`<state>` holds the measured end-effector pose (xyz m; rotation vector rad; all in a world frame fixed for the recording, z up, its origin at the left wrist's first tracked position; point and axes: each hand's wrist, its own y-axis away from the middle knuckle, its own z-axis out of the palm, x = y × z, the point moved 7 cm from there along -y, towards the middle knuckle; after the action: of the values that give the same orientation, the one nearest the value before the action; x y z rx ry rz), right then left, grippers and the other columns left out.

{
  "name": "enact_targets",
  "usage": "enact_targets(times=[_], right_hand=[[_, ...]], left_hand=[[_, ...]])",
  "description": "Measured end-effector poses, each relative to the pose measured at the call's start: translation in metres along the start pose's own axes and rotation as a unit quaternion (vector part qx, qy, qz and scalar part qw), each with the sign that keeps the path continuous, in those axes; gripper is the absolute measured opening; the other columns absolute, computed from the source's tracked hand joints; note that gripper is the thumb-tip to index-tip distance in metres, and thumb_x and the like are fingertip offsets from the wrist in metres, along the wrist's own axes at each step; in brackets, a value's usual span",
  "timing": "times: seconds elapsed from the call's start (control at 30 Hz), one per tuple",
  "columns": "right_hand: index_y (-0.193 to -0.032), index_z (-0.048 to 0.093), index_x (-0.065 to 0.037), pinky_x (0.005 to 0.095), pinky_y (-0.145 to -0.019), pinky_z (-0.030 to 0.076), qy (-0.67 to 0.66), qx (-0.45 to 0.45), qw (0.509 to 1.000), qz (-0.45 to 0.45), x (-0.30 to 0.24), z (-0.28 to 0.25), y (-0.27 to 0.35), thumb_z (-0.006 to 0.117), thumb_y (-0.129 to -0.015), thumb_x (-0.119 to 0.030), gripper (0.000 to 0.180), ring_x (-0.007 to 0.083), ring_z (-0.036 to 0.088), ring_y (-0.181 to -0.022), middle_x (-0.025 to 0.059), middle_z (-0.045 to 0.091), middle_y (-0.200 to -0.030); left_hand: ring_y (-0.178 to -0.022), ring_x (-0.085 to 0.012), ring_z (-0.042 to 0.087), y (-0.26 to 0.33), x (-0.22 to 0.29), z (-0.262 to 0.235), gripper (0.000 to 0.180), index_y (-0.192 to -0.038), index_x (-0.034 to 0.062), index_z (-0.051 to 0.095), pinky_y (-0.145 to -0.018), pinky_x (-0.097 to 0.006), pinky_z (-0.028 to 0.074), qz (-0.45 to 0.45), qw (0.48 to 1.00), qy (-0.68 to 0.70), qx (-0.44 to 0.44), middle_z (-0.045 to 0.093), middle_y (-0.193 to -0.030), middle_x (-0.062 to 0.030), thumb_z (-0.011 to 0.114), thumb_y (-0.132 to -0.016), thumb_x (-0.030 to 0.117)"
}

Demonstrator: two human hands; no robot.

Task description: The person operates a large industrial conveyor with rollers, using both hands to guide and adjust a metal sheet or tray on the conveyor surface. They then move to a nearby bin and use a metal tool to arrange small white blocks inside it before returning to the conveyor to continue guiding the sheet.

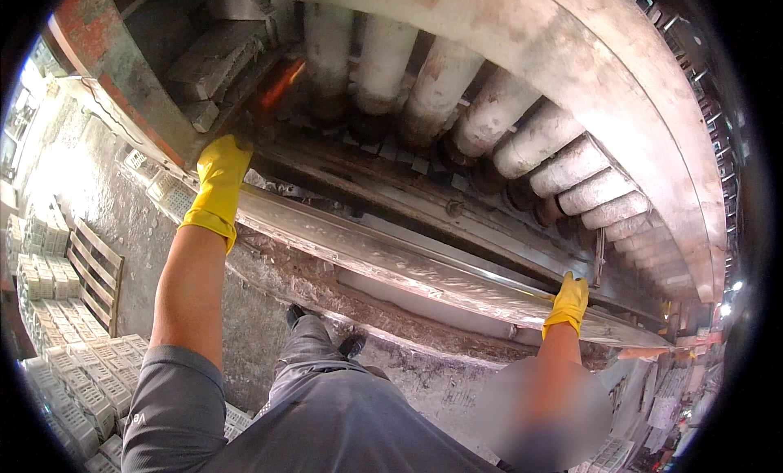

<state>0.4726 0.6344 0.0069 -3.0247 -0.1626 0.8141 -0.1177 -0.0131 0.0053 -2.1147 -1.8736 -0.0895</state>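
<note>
My left hand (pixel 220 179), in a yellow rubber glove, is bent over the near left corner of a large machine, beside its rusty upright frame (pixel 134 94). Its fingers look curled, but what lies under them is hidden. Farther right, my right hand (pixel 569 300), gloved the same, is closed at the end of a thin shiny metal rod (pixel 489 276). That rod runs leftward along the worn metal front ledge (pixel 391 257). Behind the ledge lies a dark, dirty trough (pixel 457 208) that stretches the machine's length.
Thick pale cylinders (pixel 440 86) stand in a row beneath a wide curved metal cover (pixel 571 57). An orange glow (pixel 281 83) shows inside at the left. Stacks of pale slotted crates (pixel 86 375) and a wooden pallet (pixel 96 269) occupy the left floor.
</note>
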Motion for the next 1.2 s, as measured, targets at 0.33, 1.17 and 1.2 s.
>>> enact_targets(times=[0.33,1.17,1.2], right_hand=[[-0.132,0.065,0.013,0.0502,-0.093,0.059,0.032,0.044,0.998,-0.008,0.007,0.007,-0.017,0.060,-0.107,-0.041,0.059,0.0476,0.074,-0.110,0.0353,0.072,-0.127],[-0.130,0.064,0.012,0.0471,-0.071,0.062,0.020,0.017,1.000,0.017,-0.009,-0.006,0.004,0.062,-0.104,-0.041,0.059,0.0412,0.078,-0.090,0.0317,0.074,-0.116],[-0.131,0.064,0.012,0.0468,-0.070,0.062,0.027,0.020,0.999,0.006,-0.011,-0.006,0.005,0.061,-0.104,-0.041,0.059,0.0407,0.078,-0.088,0.0317,0.074,-0.115]], left_hand=[[-0.118,-0.0454,0.072,-0.007,0.002,0.000,0.055,-0.119,0.0045,0.077,-0.102,-0.053,0.056,-0.025,0.999,0.003,-0.033,0.077,-0.122,-0.0247,0.074,-0.095,0.054],[-0.116,-0.0438,0.072,-0.005,-0.003,0.006,0.051,-0.115,0.0068,0.079,-0.100,-0.053,0.057,-0.015,1.000,-0.020,-0.013,0.078,-0.119,-0.0228,0.069,-0.095,0.053],[-0.116,-0.0438,0.072,-0.003,-0.003,0.005,0.051,-0.115,0.0070,0.079,-0.100,-0.053,0.057,-0.017,0.999,-0.018,-0.020,0.077,-0.119,-0.0226,0.069,-0.095,0.053]])
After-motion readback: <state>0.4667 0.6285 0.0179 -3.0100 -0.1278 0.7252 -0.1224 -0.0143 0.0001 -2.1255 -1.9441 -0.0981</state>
